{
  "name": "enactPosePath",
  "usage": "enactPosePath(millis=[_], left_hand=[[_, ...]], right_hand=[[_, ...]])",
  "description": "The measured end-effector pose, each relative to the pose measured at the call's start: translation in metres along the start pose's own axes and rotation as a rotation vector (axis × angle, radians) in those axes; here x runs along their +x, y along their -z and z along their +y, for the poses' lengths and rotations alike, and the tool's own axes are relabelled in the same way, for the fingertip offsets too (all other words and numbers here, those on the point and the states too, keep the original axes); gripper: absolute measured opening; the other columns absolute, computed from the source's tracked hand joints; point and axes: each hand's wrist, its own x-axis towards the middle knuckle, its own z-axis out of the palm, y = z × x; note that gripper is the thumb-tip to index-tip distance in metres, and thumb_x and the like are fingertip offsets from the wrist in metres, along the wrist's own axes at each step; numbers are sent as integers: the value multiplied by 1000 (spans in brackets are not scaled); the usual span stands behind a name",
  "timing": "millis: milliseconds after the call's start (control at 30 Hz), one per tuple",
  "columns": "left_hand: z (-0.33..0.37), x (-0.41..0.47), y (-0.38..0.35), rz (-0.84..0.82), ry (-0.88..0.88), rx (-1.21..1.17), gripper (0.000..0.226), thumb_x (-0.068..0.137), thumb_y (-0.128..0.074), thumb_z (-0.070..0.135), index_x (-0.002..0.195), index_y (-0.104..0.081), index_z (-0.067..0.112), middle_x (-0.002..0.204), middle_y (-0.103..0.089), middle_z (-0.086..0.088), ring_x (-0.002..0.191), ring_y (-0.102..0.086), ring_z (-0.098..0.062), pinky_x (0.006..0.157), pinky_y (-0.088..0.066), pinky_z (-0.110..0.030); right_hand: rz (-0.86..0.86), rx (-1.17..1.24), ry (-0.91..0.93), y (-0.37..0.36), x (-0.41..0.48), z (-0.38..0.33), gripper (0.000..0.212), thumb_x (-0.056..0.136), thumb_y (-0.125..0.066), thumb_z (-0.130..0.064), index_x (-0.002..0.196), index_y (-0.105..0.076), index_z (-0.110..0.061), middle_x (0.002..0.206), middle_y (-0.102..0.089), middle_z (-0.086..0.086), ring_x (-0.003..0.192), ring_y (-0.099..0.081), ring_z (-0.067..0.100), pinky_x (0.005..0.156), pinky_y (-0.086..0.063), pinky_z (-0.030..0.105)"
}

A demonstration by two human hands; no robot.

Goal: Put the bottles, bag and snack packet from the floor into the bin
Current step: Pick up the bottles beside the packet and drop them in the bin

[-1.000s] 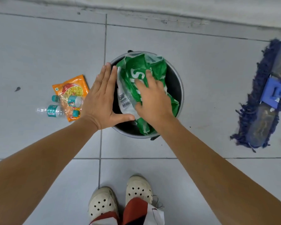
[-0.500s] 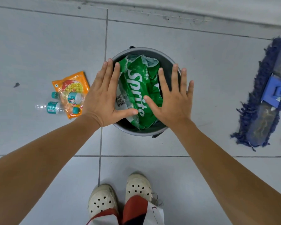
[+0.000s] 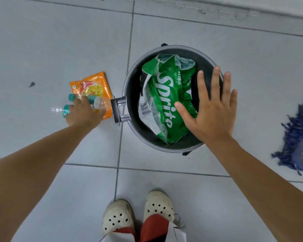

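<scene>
A round grey metal bin [image 3: 129, 95] stands on the pale tiled floor [image 3: 59, 41], and a crumpled green Sprite bag [image 3: 163, 95] lies inside it, filling most of the opening and hiding the bottom. The right hand [image 3: 212, 110] is spread flat with its fingers [image 3: 202, 88] wide apart over the bin's right rim, holding nothing; its palm covers the bag's right edge, and whether it presses on the bag or hovers just above cannot be told. Left of the bin, close to its bracket-like side handle [image 3: 119, 110], an orange snack packet [image 3: 93, 84] lies flat on the floor. Two clear plastic bottles with teal labels lie across the packet's lower part: the upper bottle [image 3: 94, 100] and the lower bottle [image 3: 59, 110], whose neck points away from the bin. The left hand [image 3: 85, 113] is down on them with its fingers curled, probably closing around the upper bottle, though the hand hides the contact and most of both bottles. To the right of the bin a blue mop head [image 3: 297, 137] is cut off by the frame edge. Below the bin, two white perforated clogs [image 3: 138, 215] show.
</scene>
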Motion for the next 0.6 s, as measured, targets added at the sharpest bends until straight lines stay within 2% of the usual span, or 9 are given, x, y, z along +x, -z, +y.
enactPosePath(millis=[100, 167, 233, 333, 500, 600], left_hand=[[-1, 1, -18, 61, -53, 14, 64, 83, -67, 40, 136, -36, 22, 157, -17, -14, 124, -42, -51, 90, -46, -61], [1, 7, -24, 79, -86, 33, 62, 83, -68, 31, 136, -37, 27, 161, -8, -13, 124, -41, -54, 90, -45, -63], [5, 15, -26, 71, -139, 82, 63, 80, -69, 23, 137, -40, 27, 163, -4, -15, 128, -38, -56, 99, -39, -65], [11, 21, -23, 50, -201, 150, 63, 77, -75, 24, 135, -49, 24, 164, 1, -18, 132, -37, -57, 109, -28, -63], [19, 17, -16, 21, -225, 21, 44, 82, -69, 16, 125, -58, 19, 164, 5, -14, 118, -49, -59, 101, -40, -55], [13, 12, -8, 39, -233, -122, 41, 81, -72, 13, 120, -63, 17, 165, 3, -9, 124, -48, -54, 103, -42, -49]], right_hand=[[5, 9, 2, 1, 0, 0, 90, 86, -24, -80, 154, -14, -21, 162, -7, 12, 148, -3, 35, 114, -18, 62], [5, 5, 3, 0, 0, 0, 90, 86, -24, -80, 154, -14, -22, 162, -7, 12, 148, -2, 35, 113, -19, 62], [14, 0, 5, 0, 0, 0, 90, 86, -24, -79, 154, -14, -22, 162, -7, 12, 148, -3, 34, 113, -19, 62], [19, 3, 6, -1, 0, 0, 89, 86, -24, -79, 153, -16, -22, 162, -7, 11, 148, -3, 34, 113, -20, 62], [35, 28, -2, 2, 0, 0, 84, 88, -20, -75, 153, -21, -22, 162, -11, 11, 148, -5, 33, 113, -21, 60], [41, 79, -8, 5, -1, 0, 78, 91, -15, -71, 152, -22, -23, 162, -13, 11, 148, -7, 33, 114, -21, 59]])
